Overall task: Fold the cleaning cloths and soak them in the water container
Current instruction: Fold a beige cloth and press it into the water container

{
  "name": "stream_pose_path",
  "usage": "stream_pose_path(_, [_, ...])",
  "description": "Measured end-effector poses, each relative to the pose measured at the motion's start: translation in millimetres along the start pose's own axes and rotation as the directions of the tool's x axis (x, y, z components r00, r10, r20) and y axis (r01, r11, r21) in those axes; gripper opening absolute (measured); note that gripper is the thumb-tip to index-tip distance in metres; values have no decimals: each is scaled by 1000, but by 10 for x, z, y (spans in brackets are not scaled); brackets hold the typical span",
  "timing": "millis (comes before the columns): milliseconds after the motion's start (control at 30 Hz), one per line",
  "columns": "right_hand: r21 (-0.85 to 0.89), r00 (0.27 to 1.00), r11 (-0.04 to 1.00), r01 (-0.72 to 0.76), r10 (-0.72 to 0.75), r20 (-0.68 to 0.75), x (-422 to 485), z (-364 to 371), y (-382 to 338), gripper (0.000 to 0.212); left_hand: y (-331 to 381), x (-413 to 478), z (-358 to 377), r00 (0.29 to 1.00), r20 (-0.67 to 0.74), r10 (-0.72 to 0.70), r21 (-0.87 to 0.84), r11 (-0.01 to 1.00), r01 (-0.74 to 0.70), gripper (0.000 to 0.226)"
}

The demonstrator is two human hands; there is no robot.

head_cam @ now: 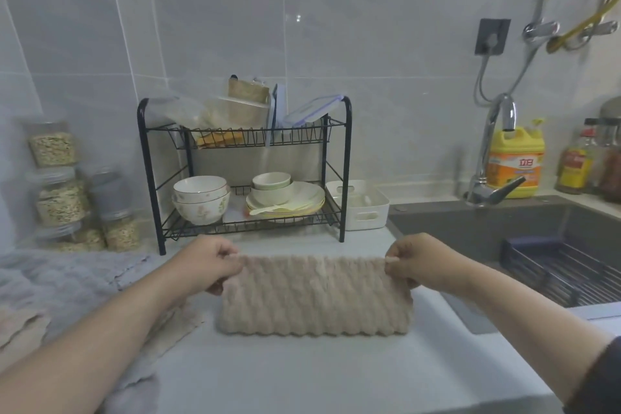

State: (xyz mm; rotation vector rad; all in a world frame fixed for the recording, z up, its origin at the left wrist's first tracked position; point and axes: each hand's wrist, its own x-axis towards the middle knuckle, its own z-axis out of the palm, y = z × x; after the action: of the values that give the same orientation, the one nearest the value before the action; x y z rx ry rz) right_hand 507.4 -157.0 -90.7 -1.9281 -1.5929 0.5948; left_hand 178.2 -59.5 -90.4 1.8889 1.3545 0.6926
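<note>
A beige ribbed cleaning cloth (314, 296) hangs stretched between my hands above the white counter (302, 373), its lower edge at or just above the counter. My left hand (210, 262) pinches its top left corner. At the top right corner my right hand (416, 262) pinches it the same way. More cloths lie at the left: a grey one (67, 282) and a beige one (20, 326), partly under my left forearm. A white plastic container (361, 208) stands beside the dish rack; I cannot tell whether it holds water.
A black two-tier dish rack (245, 171) with bowls and plates stands behind the cloth. The dark sink (504, 228) with a drainer basket (564, 272) and a tap (494, 151) lies at the right. Jars (64, 198) stand at the back left, a yellow detergent bottle (515, 161) behind the tap.
</note>
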Motion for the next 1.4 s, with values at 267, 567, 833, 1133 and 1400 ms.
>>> stream_pose_path(267, [-164, 986, 980, -109, 86, -143, 793, 336, 240, 12, -95, 986, 327, 994, -98, -44, 320, 945, 73, 21])
stream_pose_path(567, [-454, 997, 888, -71, 70, -18, 1060, 462, 216, 38, -200, 1246, 466, 993, 115, -35, 525, 850, -31, 31])
stream_pose_path(833, [-462, 993, 887, 13, 44, 113, 1014, 384, 181, 27, -197, 1224, 379, 963, 267, -20, 587, 796, -146, 13])
stream_pose_path(1133, [-351, 995, 934, -70, 92, 47, 848, 332, 172, 39, -215, 1005, 399, 995, 99, -5, 582, 812, -54, 29])
stream_pose_path(1400, [-201, 952, 942, -269, 292, 95, 754, 257, 174, 21, -73, 210, 1047, 933, 347, 94, 695, 642, -323, 63])
